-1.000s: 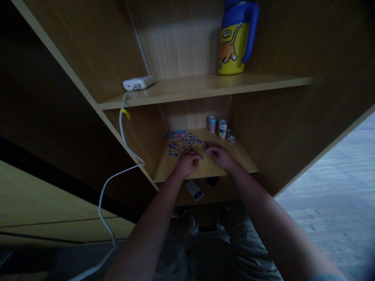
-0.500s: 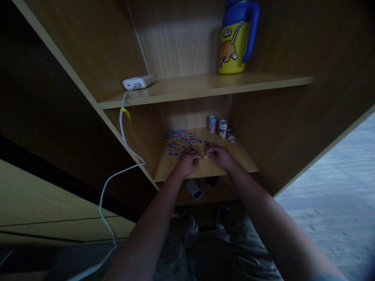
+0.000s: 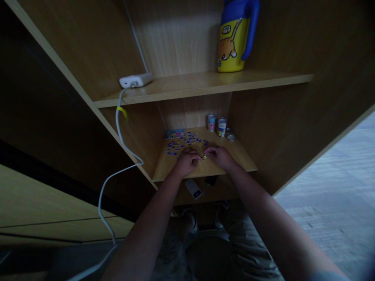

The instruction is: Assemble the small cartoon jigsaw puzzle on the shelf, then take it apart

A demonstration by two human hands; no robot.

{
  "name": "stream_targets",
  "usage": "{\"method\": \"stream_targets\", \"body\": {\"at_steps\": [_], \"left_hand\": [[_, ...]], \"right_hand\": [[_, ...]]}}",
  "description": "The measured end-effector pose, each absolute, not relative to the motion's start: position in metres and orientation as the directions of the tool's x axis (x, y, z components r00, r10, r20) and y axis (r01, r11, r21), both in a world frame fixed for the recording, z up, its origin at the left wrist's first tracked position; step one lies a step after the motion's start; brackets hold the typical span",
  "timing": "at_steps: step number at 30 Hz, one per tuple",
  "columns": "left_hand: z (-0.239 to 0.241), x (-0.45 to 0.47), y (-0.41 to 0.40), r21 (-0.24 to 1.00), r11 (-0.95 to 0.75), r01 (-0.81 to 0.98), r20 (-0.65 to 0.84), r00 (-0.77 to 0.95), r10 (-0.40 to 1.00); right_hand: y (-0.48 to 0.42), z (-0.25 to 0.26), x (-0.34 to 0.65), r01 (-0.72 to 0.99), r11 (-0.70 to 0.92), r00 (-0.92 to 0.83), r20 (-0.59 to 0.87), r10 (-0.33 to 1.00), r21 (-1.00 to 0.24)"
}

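While both hands are bending together over the front of a low wooden shelf [image 3: 205, 171], the left hand [image 3: 185, 164] is curling its fingers inward and the right hand [image 3: 219, 157] is pressing toward it; their fingertips are closing around a small yellow piece [image 3: 204, 157], so the work in hand is close handling of this one piece; neither hand is open, though I cannot tell which is actually gripping it, or whether it is lifted off the wood. Small blue puzzle pieces [image 3: 183, 142] are lying scattered behind the hands; a picture card [image 3: 175, 134] is lying at the shelf's back edge; two small printed cans [image 3: 211, 122] are standing towards the back right, near a round metal lid [image 3: 231, 137]. Higher up, a blue and yellow bottle [image 3: 234, 43] is standing on the upper shelf [image 3: 199, 88], while a white charger [image 3: 135, 80] is feeding a white cable [image 3: 119, 128] down the side.
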State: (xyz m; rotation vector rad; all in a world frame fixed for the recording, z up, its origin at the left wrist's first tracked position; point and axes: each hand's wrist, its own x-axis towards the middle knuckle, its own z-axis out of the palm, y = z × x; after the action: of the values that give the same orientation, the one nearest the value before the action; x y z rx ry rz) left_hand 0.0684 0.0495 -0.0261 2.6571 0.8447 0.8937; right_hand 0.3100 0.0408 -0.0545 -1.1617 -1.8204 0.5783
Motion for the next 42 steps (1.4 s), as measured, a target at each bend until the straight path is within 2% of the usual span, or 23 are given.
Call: {"method": "stream_targets", "body": {"at_steps": [5,13,21,30,37,42], "left_hand": [[-0.028,0.068,0.051,0.371,-0.829,0.418,0.484,0.675,0.557],[-0.028,0.070,0.049,0.366,-0.846,0.388,0.488,0.694,0.529],[-0.026,0.068,0.048,0.352,-0.777,0.522,0.523,0.579,0.625],[-0.025,0.070,0.047,0.320,-0.853,0.412,0.456,0.722,0.520],[-0.018,0.074,0.041,0.304,-0.856,0.419,0.454,0.726,0.517],[-0.022,0.077,0.041,0.285,-0.835,0.471,0.437,0.711,0.551]], "right_hand": [[0.042,-0.054,0.311,0.470,0.437,-0.127,0.432,0.893,-0.766],[0.043,-0.053,0.311,0.504,0.433,-0.148,0.420,0.896,-0.747],[0.046,-0.054,0.308,0.584,0.432,-0.175,0.413,0.894,-0.687],[0.050,-0.055,0.305,0.679,0.421,-0.165,0.434,0.886,-0.601],[0.050,-0.052,0.303,0.738,0.414,-0.166,0.451,0.877,-0.533],[0.047,-0.053,0.304,0.693,0.402,-0.100,0.472,0.876,-0.599]]}}
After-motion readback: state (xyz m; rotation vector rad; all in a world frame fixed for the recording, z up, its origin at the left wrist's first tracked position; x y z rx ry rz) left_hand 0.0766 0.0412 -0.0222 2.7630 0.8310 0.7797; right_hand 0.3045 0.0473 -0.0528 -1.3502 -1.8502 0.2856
